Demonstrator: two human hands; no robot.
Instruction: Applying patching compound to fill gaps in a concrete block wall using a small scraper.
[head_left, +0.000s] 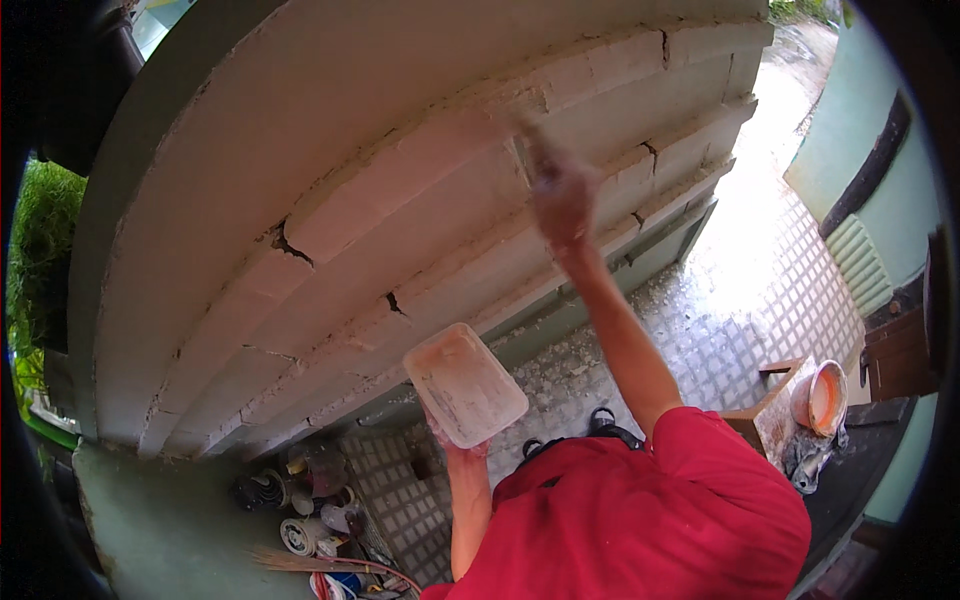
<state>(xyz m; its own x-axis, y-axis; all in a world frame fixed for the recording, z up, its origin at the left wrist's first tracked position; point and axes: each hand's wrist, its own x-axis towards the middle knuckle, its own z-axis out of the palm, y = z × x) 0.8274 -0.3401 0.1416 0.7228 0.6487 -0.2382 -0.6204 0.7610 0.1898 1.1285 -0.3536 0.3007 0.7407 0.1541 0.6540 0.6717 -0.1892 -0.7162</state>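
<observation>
My left hand [446, 436] grips a shallow, translucent plastic container [466, 384] from below, with its rounded rectangular face turned up. Whitish smears mark the container, and most of my left fingers are hidden behind it. My right hand [563, 208] is raised to the wall [440, 190], closed around a short handled tool [532, 140]. Motion blurs the tool, so I cannot make out its exact kind. Its tip is at the upper protruding band [400, 190] of the wall. That band is pale, with rough edges and dark cracks.
Tubs and containers [300, 535] crowd the lower left corner beside a low green wall [180, 520]. At the right, a bucket with an orange inside [826, 398] stands on a wooden stool [775, 410]. Pale debris is scattered over the tiled floor [690, 340].
</observation>
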